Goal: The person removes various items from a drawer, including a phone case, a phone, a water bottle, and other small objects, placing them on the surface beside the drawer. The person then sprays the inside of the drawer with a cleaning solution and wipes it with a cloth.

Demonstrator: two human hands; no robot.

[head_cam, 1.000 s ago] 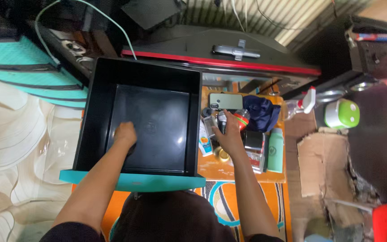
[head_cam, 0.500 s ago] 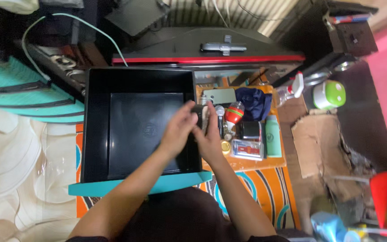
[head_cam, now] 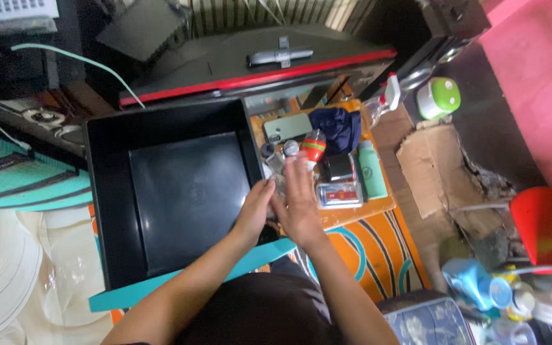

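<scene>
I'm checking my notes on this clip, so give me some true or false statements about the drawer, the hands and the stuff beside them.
1. The black drawer has nothing inside it. True.
2. Both hands are deep inside the drawer. False: the left hand and right hand meet at its right wall, next to the small items.
3. A phone lies on the orange board to the right of the drawer. True.
4. The pale green bottle stands inside the drawer. False: it lies on the orange board.
5. The drawer's front edge is red. False: it is teal.
</scene>
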